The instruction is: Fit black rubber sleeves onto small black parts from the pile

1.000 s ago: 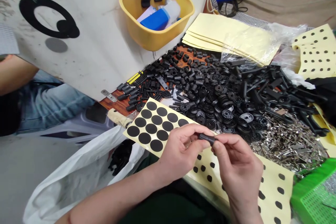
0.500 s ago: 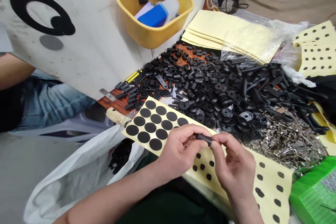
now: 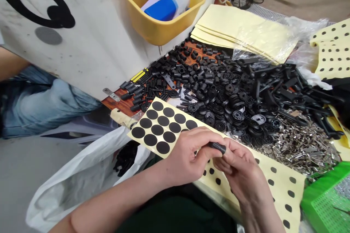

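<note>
A small black ribbed plastic cylinder [image 3: 218, 147] is pinched between the thumb and fingers of my left hand [image 3: 188, 156]. Closed beside it, my right hand [image 3: 242, 164] has its thumb against the cylinder's right end, with its other fingers curled behind and partly hidden. Beneath both hands lies a pale yellow sticker sheet [image 3: 281, 198], with large black round stickers [image 3: 157, 130] at its left and small dark dots at its right. Beyond the hands spreads a heap of black round plastic discs [image 3: 237, 116], alongside short black tubes [image 3: 180, 71].
A yellow bin [image 3: 161, 32] hangs on the white partition [image 3: 95, 43]. Metal clips [image 3: 298, 145] lie piled at right, near a green basket [image 3: 308, 193]. Black handle-like parts [image 3: 273, 91] and yellow sheets [image 3: 224, 22] are farther back. An open white sack [image 3: 79, 178] is at lower left. Another person's leg [image 3: 54, 102] shows beyond the partition.
My right hand has turned and its fingers have curled more behind the cylinder. The cylinder has shifted slightly right, still in my left hand. The view has tilted a little.
</note>
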